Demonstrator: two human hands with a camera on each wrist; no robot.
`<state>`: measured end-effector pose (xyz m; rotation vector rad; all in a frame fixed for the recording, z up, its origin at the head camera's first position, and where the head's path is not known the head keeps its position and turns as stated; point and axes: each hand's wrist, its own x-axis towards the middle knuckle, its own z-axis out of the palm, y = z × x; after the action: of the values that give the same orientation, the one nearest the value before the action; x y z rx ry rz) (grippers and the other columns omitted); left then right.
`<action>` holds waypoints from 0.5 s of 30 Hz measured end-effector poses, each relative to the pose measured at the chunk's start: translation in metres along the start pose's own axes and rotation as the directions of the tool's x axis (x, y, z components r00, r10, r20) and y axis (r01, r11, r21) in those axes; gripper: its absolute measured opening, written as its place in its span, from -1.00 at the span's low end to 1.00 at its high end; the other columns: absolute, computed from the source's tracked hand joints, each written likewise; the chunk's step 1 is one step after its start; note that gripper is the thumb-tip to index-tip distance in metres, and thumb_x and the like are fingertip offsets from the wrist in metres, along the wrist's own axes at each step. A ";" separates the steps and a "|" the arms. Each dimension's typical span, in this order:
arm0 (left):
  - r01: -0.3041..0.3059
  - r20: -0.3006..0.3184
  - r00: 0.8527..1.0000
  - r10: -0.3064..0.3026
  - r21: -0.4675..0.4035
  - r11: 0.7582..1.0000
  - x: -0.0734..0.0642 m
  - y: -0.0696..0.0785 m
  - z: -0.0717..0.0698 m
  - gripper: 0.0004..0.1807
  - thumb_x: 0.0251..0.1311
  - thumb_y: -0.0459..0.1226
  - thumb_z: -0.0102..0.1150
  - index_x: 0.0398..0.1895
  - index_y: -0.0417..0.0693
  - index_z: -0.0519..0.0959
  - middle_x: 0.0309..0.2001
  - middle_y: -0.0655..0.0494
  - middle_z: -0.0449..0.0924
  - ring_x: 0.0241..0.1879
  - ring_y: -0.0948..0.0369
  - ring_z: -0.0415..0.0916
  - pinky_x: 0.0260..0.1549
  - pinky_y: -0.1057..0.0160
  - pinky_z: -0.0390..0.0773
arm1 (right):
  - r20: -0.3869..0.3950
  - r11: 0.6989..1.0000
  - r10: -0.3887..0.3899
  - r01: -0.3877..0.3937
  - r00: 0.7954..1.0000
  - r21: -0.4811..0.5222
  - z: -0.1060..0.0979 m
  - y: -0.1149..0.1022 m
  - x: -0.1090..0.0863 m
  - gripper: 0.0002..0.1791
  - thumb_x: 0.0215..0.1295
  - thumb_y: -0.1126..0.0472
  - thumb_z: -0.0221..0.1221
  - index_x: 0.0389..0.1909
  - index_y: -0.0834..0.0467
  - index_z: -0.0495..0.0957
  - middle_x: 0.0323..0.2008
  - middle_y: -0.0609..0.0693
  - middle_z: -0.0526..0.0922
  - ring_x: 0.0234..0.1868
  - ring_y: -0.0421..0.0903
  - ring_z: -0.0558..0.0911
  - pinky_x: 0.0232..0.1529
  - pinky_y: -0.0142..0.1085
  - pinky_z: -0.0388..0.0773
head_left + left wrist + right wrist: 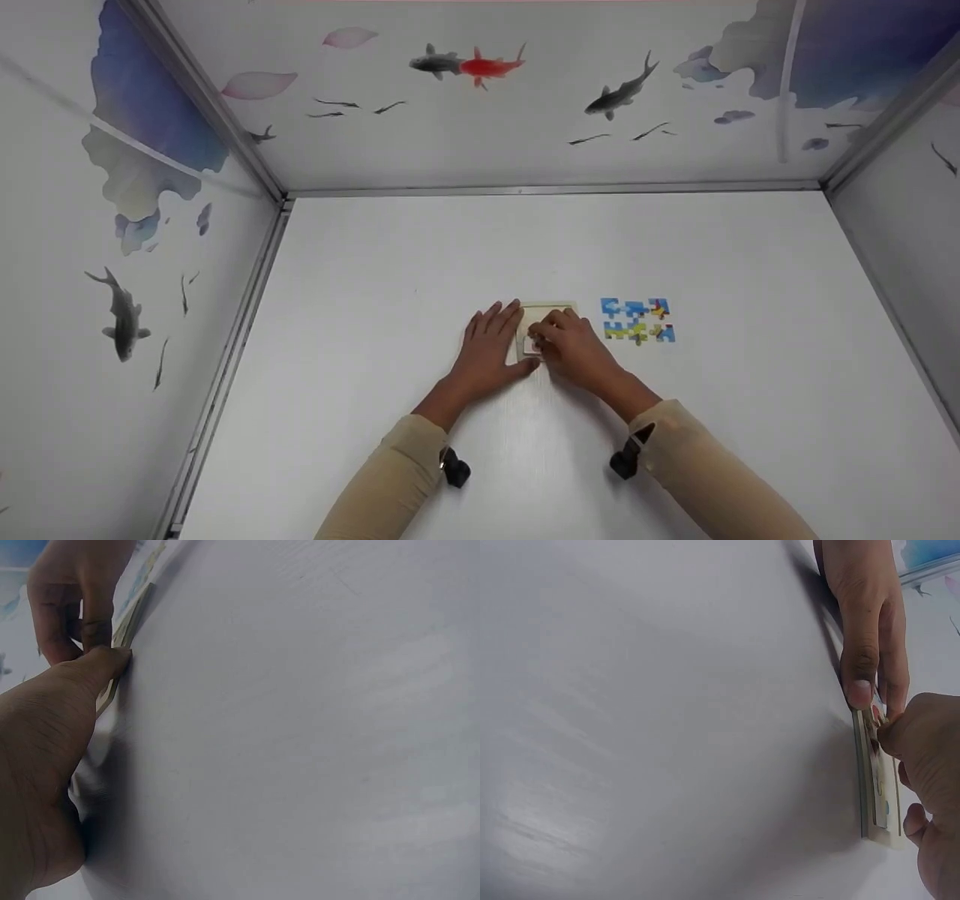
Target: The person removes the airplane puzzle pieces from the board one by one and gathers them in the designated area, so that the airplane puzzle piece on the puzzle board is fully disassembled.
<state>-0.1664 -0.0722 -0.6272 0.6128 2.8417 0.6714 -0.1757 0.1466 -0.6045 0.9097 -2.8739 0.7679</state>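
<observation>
A small shallow wooden puzzle tray (551,304) lies on the white table, partly hidden under both hands. My left hand (491,349) rests along the tray's left side with straight fingers, its thumb at the near edge. Over the tray, my right hand (576,349) has curled fingers that pinch a small puzzle piece (881,721) near the left thumb. A pale piece with a reddish mark (531,345) lies in the tray's near left corner. In the left wrist view, the left thumb (112,660) touches the tray edge.
To the right of the tray, several blue, yellow and red jigsaw pieces (636,308) lie in two rows on the white table (420,255). Panels painted with fish (491,67) enclose the table at the back and both sides.
</observation>
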 end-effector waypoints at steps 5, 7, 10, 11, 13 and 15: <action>-0.007 -0.008 1.000 0.007 -0.002 1.000 0.000 0.001 0.000 0.02 0.55 0.35 0.07 0.84 0.04 0.05 0.85 0.15 -0.04 0.83 -0.02 -0.15 0.78 -0.21 -0.12 | -0.034 1.000 -0.026 0.026 0.999 -0.006 -0.002 0.005 -0.004 -0.73 0.50 0.33 0.39 0.15 0.11 0.75 -0.02 0.08 0.73 0.02 0.08 0.60 -0.01 0.12 0.60; -0.007 -0.013 1.000 0.007 -0.006 1.000 0.001 0.002 0.000 0.02 0.56 0.33 0.08 0.84 0.04 0.05 0.84 0.14 -0.03 0.83 -0.02 -0.14 0.78 -0.22 -0.11 | -0.049 0.999 -0.040 0.040 0.998 -0.018 -0.005 0.007 -0.006 -0.72 0.49 0.33 0.39 0.15 0.10 0.75 -0.02 0.07 0.73 0.01 0.08 0.61 -0.02 0.09 0.59; -0.005 -0.015 1.000 0.005 -0.010 1.000 0.000 0.002 -0.001 0.02 0.55 0.32 0.10 0.84 0.03 0.05 0.84 0.13 -0.02 0.83 -0.03 -0.13 0.78 -0.22 -0.10 | -0.052 0.998 -0.043 0.041 0.998 -0.037 -0.009 0.010 -0.011 -0.74 0.48 0.33 0.41 0.12 0.07 0.77 -0.02 0.06 0.73 -0.01 0.07 0.61 -0.02 0.05 0.58; -0.004 -0.013 1.000 0.003 -0.009 1.000 0.000 0.002 -0.001 0.02 0.55 0.32 0.10 0.84 0.03 0.05 0.84 0.13 -0.02 0.83 -0.03 -0.13 0.78 -0.22 -0.10 | -0.048 0.998 -0.040 0.038 0.998 -0.042 -0.010 0.012 -0.013 -0.74 0.48 0.33 0.41 0.10 0.05 0.78 -0.02 0.05 0.72 -0.01 0.06 0.60 -0.01 0.04 0.57; 0.001 -0.006 1.000 -0.001 -0.012 1.000 -0.001 0.003 -0.002 0.03 0.54 0.32 0.10 0.84 0.03 0.04 0.84 0.14 -0.03 0.83 -0.02 -0.14 0.78 -0.21 -0.11 | -0.038 0.999 -0.029 0.027 0.999 -0.043 -0.014 0.015 -0.017 -0.76 0.48 0.33 0.41 0.08 0.03 0.79 -0.02 0.03 0.71 -0.01 0.05 0.60 0.01 0.03 0.55; 0.004 -0.005 1.000 -0.004 -0.012 1.000 -0.001 0.004 -0.003 0.03 0.54 0.33 0.10 0.84 0.03 0.04 0.84 0.14 -0.02 0.83 -0.02 -0.13 0.78 -0.21 -0.10 | -0.033 0.999 -0.020 0.019 0.999 -0.044 -0.017 0.018 -0.021 -0.77 0.47 0.33 0.42 0.06 0.03 0.81 -0.03 0.02 0.70 -0.02 0.04 0.59 0.03 0.02 0.55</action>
<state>-0.1649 -0.0710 -0.6225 0.6050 2.8403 0.6897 -0.1698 0.1785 -0.6017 0.9092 -2.8364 0.7094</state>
